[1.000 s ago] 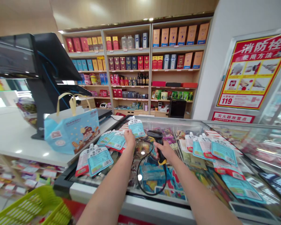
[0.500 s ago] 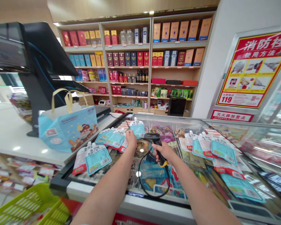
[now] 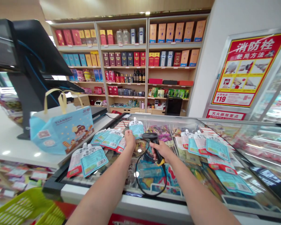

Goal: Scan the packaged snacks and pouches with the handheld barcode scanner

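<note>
My left hand [image 3: 130, 138] is closed on the lower left edge of a blue-and-white spouted pouch [image 3: 136, 128], held upright above the freezer's glass top. A black barcode scanner [image 3: 156, 147] with a yellow base is in my right hand [image 3: 162, 151], its fingers wrapped round the handle. The scanner's head is close to the pouch's lower right side. Its black cable [image 3: 136, 178] loops down over the glass. To the left lie several like pouches [image 3: 93, 161], some blue and some red. More of these pouches [image 3: 217, 148] overlap on the right side.
A blue paper bag [image 3: 63, 129] with yellow handles stands on the white counter [image 3: 7, 145] beside a black monitor [image 3: 37, 47]. Down at the left front is a green basket [image 3: 23, 206]. Shelves of boxed goods [image 3: 124, 59] line the back wall.
The whole view has shifted slightly, so things sit a little further left. Both hands keep their holds on the pouch and the scanner.
</note>
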Motion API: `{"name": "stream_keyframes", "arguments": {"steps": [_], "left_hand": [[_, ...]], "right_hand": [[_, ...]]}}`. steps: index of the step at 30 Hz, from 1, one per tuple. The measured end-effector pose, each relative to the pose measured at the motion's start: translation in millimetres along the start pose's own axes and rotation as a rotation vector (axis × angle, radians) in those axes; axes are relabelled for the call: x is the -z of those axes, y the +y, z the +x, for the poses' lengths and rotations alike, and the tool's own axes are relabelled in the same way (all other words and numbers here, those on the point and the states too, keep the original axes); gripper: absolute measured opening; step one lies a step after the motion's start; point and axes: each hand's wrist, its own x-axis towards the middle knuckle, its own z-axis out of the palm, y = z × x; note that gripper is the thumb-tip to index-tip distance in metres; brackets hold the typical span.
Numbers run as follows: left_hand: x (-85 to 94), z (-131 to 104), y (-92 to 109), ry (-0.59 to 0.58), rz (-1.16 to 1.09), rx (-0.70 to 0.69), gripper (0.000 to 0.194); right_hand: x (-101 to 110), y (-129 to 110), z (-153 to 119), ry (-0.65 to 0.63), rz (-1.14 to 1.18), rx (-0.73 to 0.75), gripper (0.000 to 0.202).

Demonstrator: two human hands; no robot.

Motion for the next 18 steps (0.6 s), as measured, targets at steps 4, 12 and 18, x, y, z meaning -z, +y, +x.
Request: {"name": "stream_keyframes", "arguments": {"steps": [4, 12, 18], "left_hand": [[-25.6, -19, 8, -0.147, -0.051, -0.003, 0.009], [-122.7, -94, 20, -0.415, -0.142, 0.081, 0.016], [-196.1, -174, 30, -0.544, -0.075, 0.018, 0.016]], "right_hand": [[22, -8, -6, 0.045, 0.044, 0.025, 0.029], [104, -26, -62, 0.304, 0.104, 0.067, 0.031], [158, -33, -108, 0.546, 0.179, 0.160, 0.034]]}}
